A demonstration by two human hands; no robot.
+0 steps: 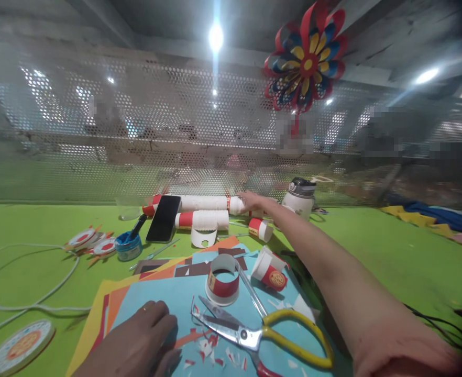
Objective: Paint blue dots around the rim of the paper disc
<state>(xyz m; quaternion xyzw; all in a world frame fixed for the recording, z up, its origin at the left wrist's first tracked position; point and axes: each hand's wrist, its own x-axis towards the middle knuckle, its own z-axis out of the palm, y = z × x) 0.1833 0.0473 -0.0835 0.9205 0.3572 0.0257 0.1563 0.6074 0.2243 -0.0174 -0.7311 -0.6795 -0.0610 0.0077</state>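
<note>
My left hand rests palm down on a light blue paper sheet, its fingers loosely bent and apart, holding nothing. At the back, my right hand closes over the end of a long stack of paper cups lying on its side; its fingertips are partly hidden. Between my hands stands a cut red and white cup ring. A cut paper cup lies to its right. Yellow-handled scissors lie spread across the sheet, among paper scraps.
Blue paint with a brush, a phone, a shorter cup stack and a bottle stand or lie behind the sheets. A white cable and a tape roll are at left. A perforated panel rises behind.
</note>
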